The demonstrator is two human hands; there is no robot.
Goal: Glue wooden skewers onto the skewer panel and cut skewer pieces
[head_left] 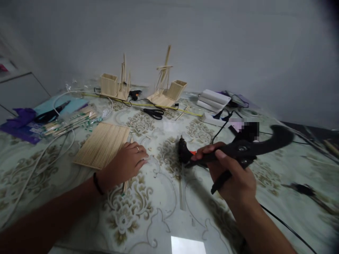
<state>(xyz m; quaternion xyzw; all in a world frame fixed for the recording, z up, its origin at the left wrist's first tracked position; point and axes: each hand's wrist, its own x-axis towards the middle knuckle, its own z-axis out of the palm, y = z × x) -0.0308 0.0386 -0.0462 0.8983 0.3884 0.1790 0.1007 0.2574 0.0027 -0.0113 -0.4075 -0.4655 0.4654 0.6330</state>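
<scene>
My left hand (128, 160) rests palm down on the table, fingers stretched out to the right, over a few thin wooden sticks (125, 186) whose ends show above and below it. Just beside it lies a flat square panel of joined sticks (103, 146). My right hand (233, 176) is closed around black shears (242, 148), held above the table with a pivot screw showing and one end pointing left. A black glue gun (182, 150) with an orange part stands behind that end. Near its base a clear glue stick (182, 190) seems to lie on the table.
Two stick models with box holders (109, 86) (177, 90) stand by the wall. Black scissors (154, 113), a second glue gun (135, 94) and a yellow strip (159, 106) lie before them. Bagged sticks (71, 121) are left; a power strip (215, 120) and cables are right.
</scene>
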